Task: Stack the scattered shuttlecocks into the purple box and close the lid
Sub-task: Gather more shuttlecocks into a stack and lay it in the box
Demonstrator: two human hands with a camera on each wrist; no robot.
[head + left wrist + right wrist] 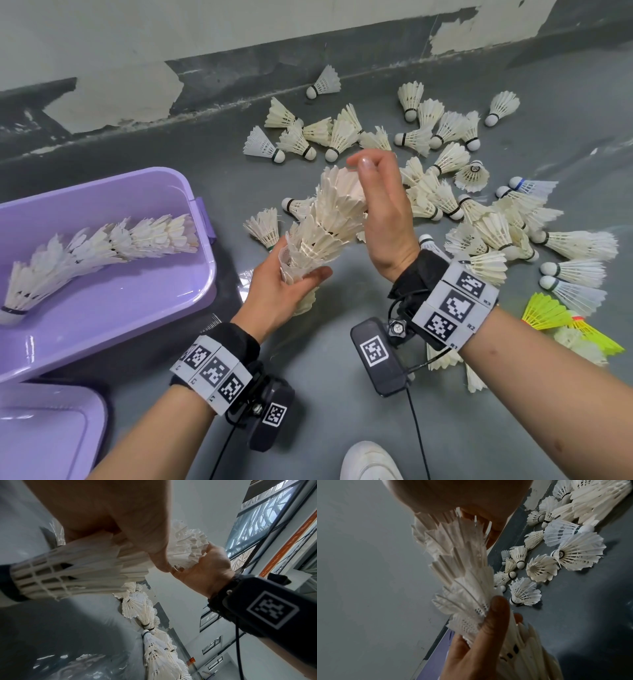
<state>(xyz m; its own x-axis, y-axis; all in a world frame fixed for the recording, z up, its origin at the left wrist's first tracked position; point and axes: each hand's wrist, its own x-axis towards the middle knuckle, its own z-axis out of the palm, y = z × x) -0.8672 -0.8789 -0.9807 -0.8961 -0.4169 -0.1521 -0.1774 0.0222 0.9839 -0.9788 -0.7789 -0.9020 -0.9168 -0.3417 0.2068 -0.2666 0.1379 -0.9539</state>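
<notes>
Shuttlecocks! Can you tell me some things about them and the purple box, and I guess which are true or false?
1. The left hand holds the bottom of a nested stack of shuttlecocks. True.
2. The purple box holds no shuttlecocks. False: a long nested row already lies inside it.
3. The right hand is at the top end of the held stack. True.
4. The lid is on the box. False: it lies apart, beside the open box.
5. Every shuttlecock on the floor is white. False: some yellow ones lie at the right.
</notes>
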